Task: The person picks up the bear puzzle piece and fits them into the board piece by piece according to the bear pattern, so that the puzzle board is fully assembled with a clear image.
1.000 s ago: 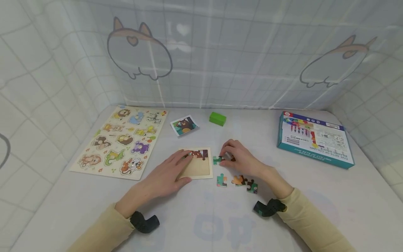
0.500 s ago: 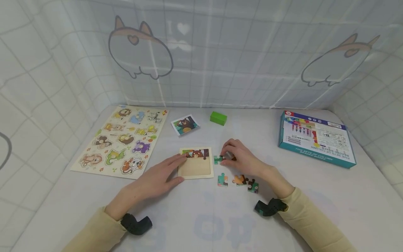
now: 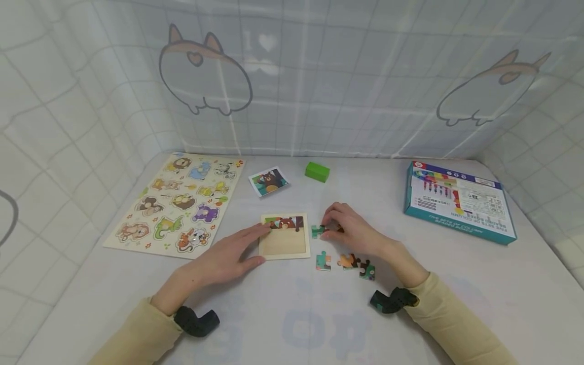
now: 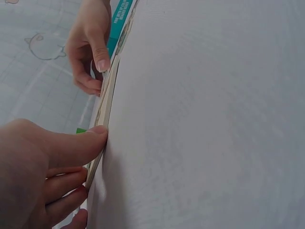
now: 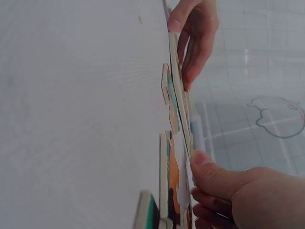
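Note:
A small wooden puzzle tray lies on the white table; a strip of bear picture fills its top. My left hand rests at its left side, fingers fairly straight, fingertips over the upper left part and thumb by the lower left corner. Just right of the tray, my right hand pinches a green and dark brown jigsaw piece between thumb and fingers; part of it is hidden. Nearer me lie a teal and orange piece, an orange and brown piece and a green and brown piece.
An animal puzzle board lies at the left. Behind the tray are a bear picture card and a green block. A teal-sided bead toy box stands at the right. A patterned cloth hangs at the back.
My left hand has drawn back to the left, baring more of the tray and its picture strip. My right hand stays nearly still with the jigsaw piece.

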`<state>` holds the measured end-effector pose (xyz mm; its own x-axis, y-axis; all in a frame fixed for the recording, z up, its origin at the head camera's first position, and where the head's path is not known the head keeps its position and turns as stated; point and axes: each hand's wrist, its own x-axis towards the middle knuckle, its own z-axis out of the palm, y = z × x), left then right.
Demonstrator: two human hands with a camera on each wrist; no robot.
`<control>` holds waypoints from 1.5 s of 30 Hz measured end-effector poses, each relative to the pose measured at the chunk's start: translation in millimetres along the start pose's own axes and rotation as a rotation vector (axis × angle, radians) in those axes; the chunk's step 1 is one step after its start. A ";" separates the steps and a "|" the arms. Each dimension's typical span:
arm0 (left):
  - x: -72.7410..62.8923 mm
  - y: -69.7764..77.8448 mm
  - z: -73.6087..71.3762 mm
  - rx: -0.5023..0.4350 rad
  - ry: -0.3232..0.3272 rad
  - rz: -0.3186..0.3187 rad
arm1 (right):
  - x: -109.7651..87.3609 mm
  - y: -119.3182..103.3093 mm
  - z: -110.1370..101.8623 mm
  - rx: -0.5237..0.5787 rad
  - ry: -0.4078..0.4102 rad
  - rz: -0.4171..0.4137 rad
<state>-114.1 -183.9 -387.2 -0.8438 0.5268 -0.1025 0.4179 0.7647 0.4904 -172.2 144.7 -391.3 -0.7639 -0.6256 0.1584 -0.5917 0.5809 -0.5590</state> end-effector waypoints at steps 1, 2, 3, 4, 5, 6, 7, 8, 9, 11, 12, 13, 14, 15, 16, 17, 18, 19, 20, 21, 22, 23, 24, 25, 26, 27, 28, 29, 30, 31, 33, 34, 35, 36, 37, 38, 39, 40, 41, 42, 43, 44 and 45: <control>0.2 -0.2 -0.1 -0.002 0.000 0.000 | 0.0 -0.4 -0.6 0.001 -0.002 0.005; 0.5 -0.3 -0.1 -0.005 -0.001 0.000 | -0.1 -0.6 -1.0 0.000 -0.002 0.008; 0.7 -0.2 -0.2 -0.007 -0.001 -0.001 | 0.0 -1.4 -1.5 0.002 -0.004 0.014; 0.8 -0.3 -0.1 -0.008 -0.002 -0.003 | 0.2 -1.7 -1.8 0.003 -0.006 0.017; 0.9 -0.2 -0.1 -0.009 -0.002 -0.006 | 0.1 -1.8 -2.0 0.001 -0.007 0.019; 1.0 0.0 -0.2 -0.011 -0.003 -0.010 | 0.1 -2.0 -2.2 0.001 -0.007 0.020; 1.0 0.1 -0.2 -0.012 -0.004 -0.013 | 0.0 -2.2 -2.4 0.002 -0.008 0.021; 1.1 0.2 -0.2 -0.013 -0.005 -0.016 | -0.1 -2.4 -2.5 0.003 -0.008 0.021; 0.9 0.2 -0.2 -0.014 -0.006 -0.020 | 0.0 -2.5 -2.5 0.005 -0.007 0.022; 1.0 0.2 -0.3 -0.018 -0.010 -0.024 | -0.2 -2.7 -2.4 0.010 -0.002 0.026; 1.0 0.1 -0.4 -0.019 -0.011 -0.026 | -0.1 -2.9 -2.2 0.013 0.002 0.029; 1.1 -0.2 -0.4 -0.020 -0.013 -0.026 | 0.1 -3.0 -1.7 0.017 0.008 0.031; 1.2 -0.5 -0.6 -0.022 -0.015 -0.025 | 0.6 -3.3 -0.9 0.018 0.013 0.035; 1.4 -0.8 -0.8 -0.023 -0.016 -0.026 | 1.7 -4.4 0.0 0.020 0.014 0.037; 1.4 -1.4 -0.9 -0.024 -0.016 -0.026 | 3.2 -6.2 1.0 0.024 0.013 0.036; 1.4 -2.0 -1.0 -0.026 -0.014 -0.027 | 5.4 -8.3 2.4 0.026 0.009 0.033; 1.4 -2.5 -1.1 -0.028 -0.012 -0.027 | 8.0 -10.8 3.9 0.028 0.006 0.026; 1.4 -3.1 -1.1 -0.031 -0.010 -0.027 | 10.9 -13.6 5.5 0.026 0.000 0.017; 1.4 -3.7 -1.1 -0.036 -0.008 -0.027 | 14.1 -16.8 7.1 0.023 -0.007 0.005; 1.5 -4.0 -1.0 -0.043 -0.007 -0.027 | 17.6 -20.5 8.6 0.024 -0.015 -0.007; 1.6 -4.3 -0.9 -0.049 -0.007 -0.025 | 20.8 -23.6 10.0 0.024 -0.022 -0.019; 1.8 -4.3 -0.7 -0.057 -0.007 -0.023 | 23.9 -26.7 11.3 0.022 -0.028 -0.031; 2.0 -4.3 -0.5 -0.063 -0.008 -0.023 | 26.6 -29.8 12.4 0.021 -0.034 -0.041; 2.1 -4.2 -0.4 -0.069 -0.010 -0.024 | 29.4 -32.6 13.6 0.018 -0.043 -0.051; 2.3 -3.9 -0.3 -0.074 -0.012 -0.027 | 32.0 -35.1 14.9 0.018 -0.051 -0.059; 2.4 -3.6 -0.2 -0.076 -0.014 -0.029 | 34.6 -37.4 16.2 0.017 -0.059 -0.063; 2.5 -3.3 -0.2 -0.076 -0.016 -0.033 | 37.0 -39.2 17.5 0.017 -0.067 -0.067; 2.7 -2.9 -0.2 -0.077 -0.019 -0.038 | 39.0 -40.7 18.7 0.016 -0.073 -0.071; 2.9 -2.5 -0.3 -0.076 -0.021 -0.042 | 41.3 -41.8 20.2 0.014 -0.078 -0.074; 3.2 -2.1 -0.4 -0.075 -0.023 -0.044 | 43.5 -42.5 21.9 0.015 -0.083 -0.076; 3.5 -1.4 -0.7 -0.074 -0.027 -0.048 | 47.5 -43.8 25.3 0.022 -0.095 -0.081; 3.5 -1.0 -0.8 -0.073 -0.027 -0.048 | 49.4 -44.4 27.1 0.020 -0.100 -0.090; 3.5 -0.7 -1.0 -0.075 -0.028 -0.050 | 51.0 -44.8 29.0 0.020 -0.106 -0.101; 3.4 -0.3 -1.0 -0.077 -0.028 -0.051 | 52.5 -44.6 31.3 0.020 -0.111 -0.110; 3.3 -0.3 -0.9 -0.079 -0.029 -0.050 | 53.3 -44.9 32.9 0.020 -0.113 -0.116; 3.2 0.2 -0.9 -0.083 -0.028 -0.048 | 53.8 -45.2 34.2 0.019 -0.114 -0.121; 3.3 0.3 -0.7 -0.084 -0.028 -0.046 | 53.8 -45.4 35.2 0.016 -0.113 -0.128; 3.5 0.3 -0.6 -0.085 -0.027 -0.044 | 53.7 -45.5 36.1 0.014 -0.110 -0.134; 3.6 0.2 -0.4 -0.085 -0.026 -0.042 | 53.5 -45.5 36.7 0.015 -0.108 -0.135; 3.8 0.0 -0.4 -0.081 -0.025 -0.039 | 53.5 -45.6 37.4 0.011 -0.104 -0.138; 3.9 -0.4 -0.5 -0.077 -0.023 -0.037 | 53.6 -46.2 37.8 0.010 -0.100 -0.140; 4.0 -0.4 -0.8 -0.073 -0.021 -0.037 | 54.0 -46.3 38.6 0.008 -0.096 -0.143; 4.1 -0.9 -1.0 -0.068 -0.019 -0.037 | 54.7 -46.3 39.7 0.007 -0.092 -0.148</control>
<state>-118.3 -182.9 -387.2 -0.8511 0.5066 -0.1378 0.3625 0.7569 0.5437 -176.3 62.9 -389.1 -0.6418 -0.7491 0.1643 -0.6938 0.4758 -0.5407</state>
